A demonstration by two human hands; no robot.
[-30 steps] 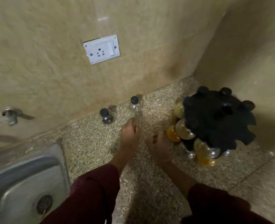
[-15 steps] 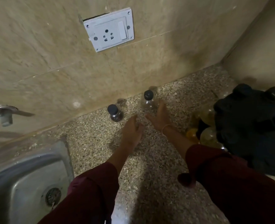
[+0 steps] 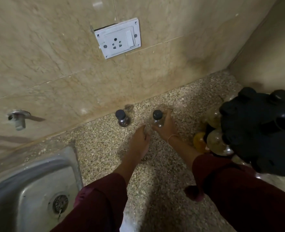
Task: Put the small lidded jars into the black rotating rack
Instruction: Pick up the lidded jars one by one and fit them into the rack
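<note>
Speckled counter (image 3: 103,148), clear black-lidded jar (image 3: 157,119)

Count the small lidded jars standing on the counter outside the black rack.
2. A dark jar stands free by the wall; a clear jar to its right is gripped by the right hand. The rack may hide others.

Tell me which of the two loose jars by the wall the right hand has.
The clear jar nearer the black rack: the right hand curls round it. The dark-filled jar to its left, toward the sink, stands untouched.
</note>
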